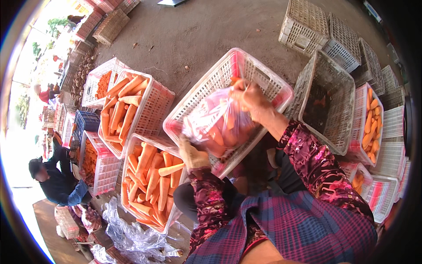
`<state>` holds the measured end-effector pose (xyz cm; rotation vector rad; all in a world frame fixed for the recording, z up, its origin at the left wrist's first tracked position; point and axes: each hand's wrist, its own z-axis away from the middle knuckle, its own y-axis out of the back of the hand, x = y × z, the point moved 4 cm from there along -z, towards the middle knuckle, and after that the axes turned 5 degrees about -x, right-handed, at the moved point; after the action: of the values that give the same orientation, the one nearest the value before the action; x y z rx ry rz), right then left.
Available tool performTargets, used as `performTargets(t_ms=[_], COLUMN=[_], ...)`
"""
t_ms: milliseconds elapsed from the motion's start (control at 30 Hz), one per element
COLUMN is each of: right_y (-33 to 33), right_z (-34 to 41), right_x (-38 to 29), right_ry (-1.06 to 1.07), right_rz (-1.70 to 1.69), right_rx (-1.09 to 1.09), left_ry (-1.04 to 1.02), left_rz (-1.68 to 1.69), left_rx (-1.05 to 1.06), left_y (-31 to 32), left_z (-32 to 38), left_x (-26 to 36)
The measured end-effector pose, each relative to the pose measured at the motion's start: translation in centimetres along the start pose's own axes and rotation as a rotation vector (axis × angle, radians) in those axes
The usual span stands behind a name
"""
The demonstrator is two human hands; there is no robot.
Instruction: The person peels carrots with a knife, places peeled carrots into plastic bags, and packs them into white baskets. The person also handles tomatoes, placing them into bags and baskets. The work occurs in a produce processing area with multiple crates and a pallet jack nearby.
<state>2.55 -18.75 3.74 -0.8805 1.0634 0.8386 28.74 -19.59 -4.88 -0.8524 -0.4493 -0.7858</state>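
A clear plastic bag with carrots inside (221,127) lies in a pink and white plastic crate (273,74) before me. My right hand (252,99) is at the bag's upper right, its fingers closed on gathered plastic; a bit of orange carrot shows beside the fingers. My left hand (194,155), in a pale glove, is at the crate's near left rim, against the bag's lower left edge. Its fingers are partly hidden and blurred, so its hold cannot be made out. Just left of it, a crate full of peeled carrots (158,188) has one carrot (171,169) jutting over its side.
Another crate of peeled carrots (122,112) stands at the left. A dirty grey crate (333,115) with dark scraps is to the right, near a crate of smaller carrot pieces (372,125). Plastic sheeting (135,234) lies at lower left. A person in dark clothes (59,181) sits at far left.
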Motion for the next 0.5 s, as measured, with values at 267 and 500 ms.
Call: performTargets(t_ms=[267, 500], right_y=[0.6, 1.2], right_z=[3.5, 5.2], right_x=[-7.7, -12.9], right_ry=[0.166, 0.586], right_rz=[-0.274, -0.263], right_rx=[0.023, 0.029], left_ry=[-0.399, -0.585], left_rz=[-0.234, -0.214], left_rx=[-0.473, -0.610], left_y=[-11.3, -14.2], left_z=[7.6, 12.7], left_x=[11.7, 16.8])
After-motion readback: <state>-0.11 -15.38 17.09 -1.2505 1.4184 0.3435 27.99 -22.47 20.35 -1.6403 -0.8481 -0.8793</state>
